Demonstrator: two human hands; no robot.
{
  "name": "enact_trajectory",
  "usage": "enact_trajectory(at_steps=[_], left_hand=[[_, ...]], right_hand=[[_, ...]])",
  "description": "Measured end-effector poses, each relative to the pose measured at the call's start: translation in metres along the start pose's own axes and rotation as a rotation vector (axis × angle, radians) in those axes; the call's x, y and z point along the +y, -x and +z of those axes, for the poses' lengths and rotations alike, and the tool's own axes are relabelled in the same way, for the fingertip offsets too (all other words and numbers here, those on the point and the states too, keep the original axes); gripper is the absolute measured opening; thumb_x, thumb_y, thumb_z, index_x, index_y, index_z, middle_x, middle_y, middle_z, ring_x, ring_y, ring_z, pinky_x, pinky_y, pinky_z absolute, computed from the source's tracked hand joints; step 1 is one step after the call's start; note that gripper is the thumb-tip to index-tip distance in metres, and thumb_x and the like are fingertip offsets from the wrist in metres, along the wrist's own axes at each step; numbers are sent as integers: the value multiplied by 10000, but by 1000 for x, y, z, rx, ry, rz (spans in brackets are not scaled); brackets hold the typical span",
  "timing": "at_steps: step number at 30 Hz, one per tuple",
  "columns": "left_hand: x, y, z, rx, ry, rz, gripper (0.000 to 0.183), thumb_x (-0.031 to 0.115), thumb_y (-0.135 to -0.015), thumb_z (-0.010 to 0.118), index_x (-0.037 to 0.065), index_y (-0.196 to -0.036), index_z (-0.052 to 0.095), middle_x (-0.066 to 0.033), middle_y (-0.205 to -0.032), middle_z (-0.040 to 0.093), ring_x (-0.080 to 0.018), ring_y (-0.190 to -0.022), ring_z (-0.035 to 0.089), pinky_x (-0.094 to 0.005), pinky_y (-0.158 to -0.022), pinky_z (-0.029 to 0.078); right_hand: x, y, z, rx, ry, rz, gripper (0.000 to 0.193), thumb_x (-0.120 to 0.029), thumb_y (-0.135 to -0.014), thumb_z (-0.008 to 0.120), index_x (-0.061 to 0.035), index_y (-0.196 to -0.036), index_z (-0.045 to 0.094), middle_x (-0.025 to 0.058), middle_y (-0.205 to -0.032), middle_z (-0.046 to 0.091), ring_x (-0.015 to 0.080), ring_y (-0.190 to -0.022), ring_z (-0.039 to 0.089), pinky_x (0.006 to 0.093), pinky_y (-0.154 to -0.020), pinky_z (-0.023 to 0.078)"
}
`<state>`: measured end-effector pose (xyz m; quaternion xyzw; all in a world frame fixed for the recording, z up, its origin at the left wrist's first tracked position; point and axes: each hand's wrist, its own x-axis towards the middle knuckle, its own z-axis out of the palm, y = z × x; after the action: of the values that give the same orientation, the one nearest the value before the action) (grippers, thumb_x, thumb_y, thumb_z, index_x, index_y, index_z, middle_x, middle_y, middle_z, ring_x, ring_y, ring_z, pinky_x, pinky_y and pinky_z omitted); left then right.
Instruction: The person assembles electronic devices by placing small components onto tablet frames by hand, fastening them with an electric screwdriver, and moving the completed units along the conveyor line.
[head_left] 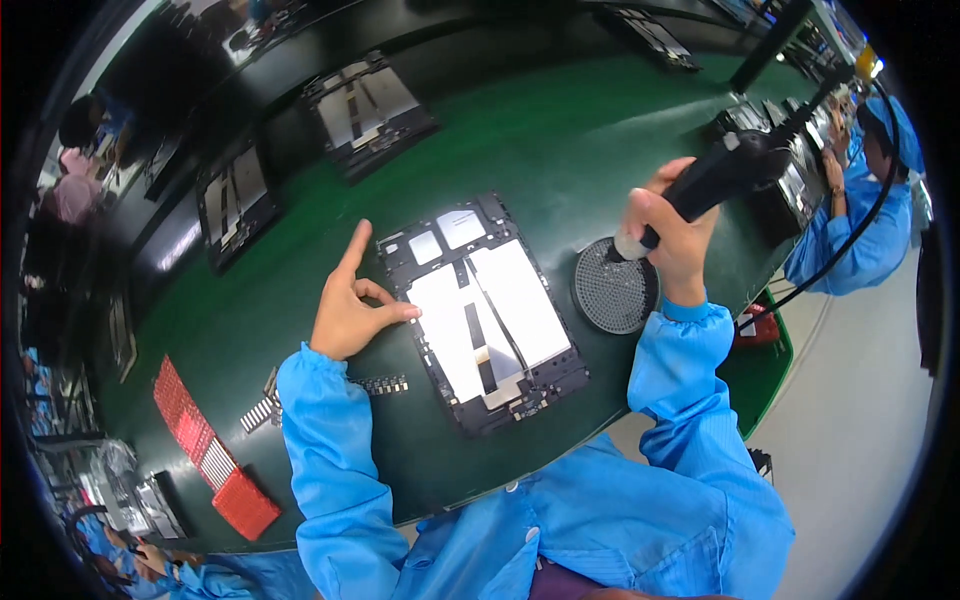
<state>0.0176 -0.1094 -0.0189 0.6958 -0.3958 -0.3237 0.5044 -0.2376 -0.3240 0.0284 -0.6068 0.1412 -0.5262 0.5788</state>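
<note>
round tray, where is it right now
In the head view, the round tray sits on the green table, right of centre, beside the opened tablet and below the black tool in the right hand.

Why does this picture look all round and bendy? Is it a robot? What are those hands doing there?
There's no robot: it's a person with two bare hands and blue sleeves. The camera sits on their head and looks down, and its very wide lens bends straight edges.

On the green table, in front of the person, lies a flat device with pale panels and dark strips. The left hand has its thumb at the device's left edge, with a finger stretched out. The right hand holds a black tool, perhaps a powered screwdriver, its tip at a round dish full of tiny pits. I can't tell if they touch.

A red bundle lies at the left. Another person in blue is at the right.
</note>
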Motion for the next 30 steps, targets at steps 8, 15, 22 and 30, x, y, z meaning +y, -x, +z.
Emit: enact_trajectory(at_steps=[8, 15, 22, 30], left_hand=[[4, 9, -2, -148, 31, -115, 937, -79, -544, 788, 34, -1363, 347, -65, -824, 612, -64, -621, 538, -180, -535, 445], [-5, 6, -5, -126, 152, -112, 740, -181, -570, 686, -68, -1257, 436, -149, -1212, 501, -80, -627, 560, -188, -552, 487], [0, 7, -3, -115, 161, -116, 731, -184, -573, 673, -83, -1253, 423, -183, -1226, 485, -99, -628, 579, -212, -576, 519], [-2, 7, 0, -57, 125, -108, 723, -151, -567, 727, -50, -1236, 474, -72, -889, 607, -41, -570, 513, -165, -512, 430]], right_hand=[[18, -7, -2, -18, 65, 60, 354, 87, -709, 670, -7, -984, 469, 61, -606, 546, 134, -459, 526, 248, -432, 416], [22, -8, 1, -38, 45, 79, 316, 3, -720, 726, 5, -939, 499, 29, -609, 571, 86, -479, 537, 218, -437, 414], [26, -7, 1, -45, 33, 98, 306, -15, -717, 739, -9, -909, 502, 24, -609, 559, 81, -468, 530, 211, -431, 418], [25, -6, 4, -31, 28, 91, 310, 6, -713, 731, 0, -925, 505, 27, -610, 561, 85, -472, 532, 215, -435, 418]])
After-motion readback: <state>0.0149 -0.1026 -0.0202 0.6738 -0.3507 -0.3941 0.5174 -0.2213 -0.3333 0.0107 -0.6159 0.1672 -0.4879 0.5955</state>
